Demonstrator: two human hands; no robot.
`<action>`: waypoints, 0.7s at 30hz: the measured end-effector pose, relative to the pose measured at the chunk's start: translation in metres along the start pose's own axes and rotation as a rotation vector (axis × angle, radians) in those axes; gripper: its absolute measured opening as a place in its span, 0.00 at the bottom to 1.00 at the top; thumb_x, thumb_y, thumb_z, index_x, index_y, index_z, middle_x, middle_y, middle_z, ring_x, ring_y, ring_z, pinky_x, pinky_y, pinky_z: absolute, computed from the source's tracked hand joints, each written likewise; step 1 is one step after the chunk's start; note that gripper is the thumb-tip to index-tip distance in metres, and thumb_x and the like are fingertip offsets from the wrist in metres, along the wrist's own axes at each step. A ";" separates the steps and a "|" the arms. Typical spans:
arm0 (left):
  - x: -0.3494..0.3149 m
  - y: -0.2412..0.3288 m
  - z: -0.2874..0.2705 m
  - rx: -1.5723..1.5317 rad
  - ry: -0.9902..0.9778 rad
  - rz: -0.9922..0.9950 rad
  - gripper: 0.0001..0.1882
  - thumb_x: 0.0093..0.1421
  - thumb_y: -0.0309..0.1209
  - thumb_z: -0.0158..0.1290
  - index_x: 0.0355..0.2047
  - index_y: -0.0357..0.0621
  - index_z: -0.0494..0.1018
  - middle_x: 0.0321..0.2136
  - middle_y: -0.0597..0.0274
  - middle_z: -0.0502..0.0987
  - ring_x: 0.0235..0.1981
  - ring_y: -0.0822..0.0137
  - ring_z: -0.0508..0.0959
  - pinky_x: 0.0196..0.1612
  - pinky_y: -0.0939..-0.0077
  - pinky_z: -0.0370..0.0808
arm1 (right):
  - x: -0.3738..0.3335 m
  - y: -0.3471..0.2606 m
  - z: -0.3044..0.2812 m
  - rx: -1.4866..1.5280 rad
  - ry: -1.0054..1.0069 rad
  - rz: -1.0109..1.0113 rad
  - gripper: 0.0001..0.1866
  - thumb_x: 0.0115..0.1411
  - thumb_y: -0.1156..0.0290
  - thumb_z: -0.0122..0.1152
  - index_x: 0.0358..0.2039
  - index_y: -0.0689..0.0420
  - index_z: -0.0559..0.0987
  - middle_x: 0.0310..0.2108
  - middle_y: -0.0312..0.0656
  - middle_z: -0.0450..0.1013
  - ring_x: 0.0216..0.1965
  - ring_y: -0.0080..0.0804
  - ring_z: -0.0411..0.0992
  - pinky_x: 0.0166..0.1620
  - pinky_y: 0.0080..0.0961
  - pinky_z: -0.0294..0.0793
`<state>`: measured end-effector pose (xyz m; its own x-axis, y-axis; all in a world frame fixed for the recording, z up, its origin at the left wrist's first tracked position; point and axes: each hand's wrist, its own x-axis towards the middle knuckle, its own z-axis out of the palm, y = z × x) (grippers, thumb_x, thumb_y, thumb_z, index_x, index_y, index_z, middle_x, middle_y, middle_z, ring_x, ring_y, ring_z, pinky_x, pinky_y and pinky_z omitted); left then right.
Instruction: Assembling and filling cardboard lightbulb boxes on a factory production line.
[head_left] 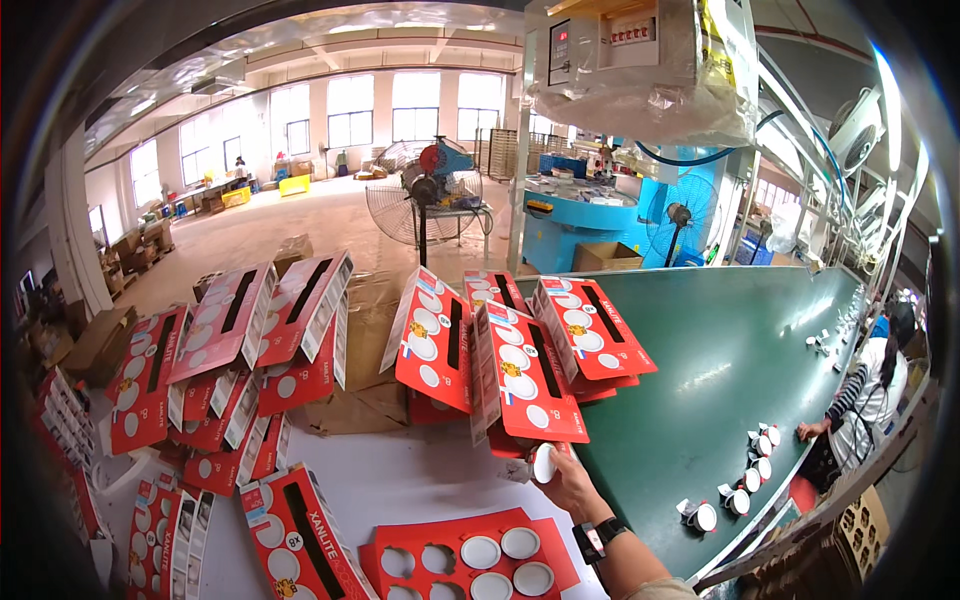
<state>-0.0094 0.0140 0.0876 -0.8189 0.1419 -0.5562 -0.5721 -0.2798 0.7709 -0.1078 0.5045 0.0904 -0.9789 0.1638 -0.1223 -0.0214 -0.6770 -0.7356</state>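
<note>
My right hand (572, 487), a dark band on its wrist, grips a small round white-faced lamp (543, 464) with a clear wrapping on its left side. It is just below the standing red printed cartons (535, 400). Nearer to me lies a red cardboard insert (455, 526) with round cutouts; white discs fill several of them, and others show as open holes. A red carton (300, 535) with a dark slot leans left of the insert. My left hand is not in view.
A green conveyor belt (680, 385) runs along the right, carrying several white lamps (738, 501) near its right edge. A person (875, 395) rests a hand there. More red cartons (215, 325) crowd the left of the white table (350, 450). A fan (424, 190) stands beyond.
</note>
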 end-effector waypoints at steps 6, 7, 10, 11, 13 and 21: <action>-0.002 -0.002 -0.002 -0.002 0.004 0.009 0.24 0.66 0.39 0.51 0.57 0.37 0.66 0.51 0.57 0.74 0.53 0.64 0.74 0.53 0.68 0.73 | -0.008 0.003 0.002 0.027 0.039 0.010 0.20 0.65 0.62 0.54 0.54 0.55 0.69 0.47 0.41 0.72 0.49 0.36 0.70 0.56 0.39 0.67; -0.002 -0.002 -0.003 -0.004 0.001 0.010 0.24 0.66 0.39 0.51 0.57 0.37 0.66 0.51 0.57 0.74 0.53 0.64 0.74 0.53 0.68 0.73 | -0.010 0.003 0.003 0.033 0.052 0.005 0.20 0.65 0.62 0.54 0.54 0.56 0.69 0.47 0.41 0.72 0.49 0.36 0.70 0.57 0.40 0.67; -0.003 -0.003 -0.004 -0.005 0.006 0.012 0.24 0.66 0.39 0.51 0.57 0.37 0.66 0.51 0.56 0.74 0.53 0.64 0.74 0.54 0.68 0.74 | -0.013 0.004 0.005 0.046 0.066 0.008 0.19 0.65 0.62 0.55 0.53 0.57 0.69 0.48 0.42 0.72 0.50 0.37 0.70 0.59 0.41 0.66; -0.004 -0.003 -0.005 -0.007 0.008 0.009 0.24 0.66 0.39 0.51 0.57 0.37 0.66 0.51 0.56 0.74 0.53 0.64 0.74 0.54 0.68 0.74 | -0.015 0.005 0.006 0.071 0.059 0.024 0.19 0.65 0.62 0.55 0.53 0.57 0.70 0.48 0.42 0.72 0.50 0.37 0.70 0.59 0.41 0.66; -0.006 -0.004 -0.006 -0.012 0.014 0.012 0.25 0.66 0.39 0.51 0.57 0.37 0.66 0.51 0.56 0.74 0.53 0.64 0.74 0.54 0.68 0.74 | -0.019 0.006 0.006 0.067 0.066 0.018 0.19 0.66 0.63 0.55 0.53 0.60 0.70 0.48 0.43 0.73 0.50 0.37 0.71 0.58 0.41 0.68; -0.022 -0.005 -0.025 -0.025 0.053 0.055 0.25 0.66 0.40 0.51 0.57 0.36 0.66 0.51 0.56 0.74 0.53 0.63 0.75 0.54 0.67 0.74 | -0.062 0.005 -0.006 0.057 0.086 0.067 0.18 0.68 0.63 0.52 0.50 0.64 0.72 0.46 0.46 0.75 0.48 0.38 0.74 0.57 0.38 0.70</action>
<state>0.0129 -0.0115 0.0883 -0.8452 0.0754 -0.5291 -0.5243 -0.3097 0.7933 -0.0465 0.4948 0.0904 -0.9575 0.1759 -0.2286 0.0297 -0.7281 -0.6848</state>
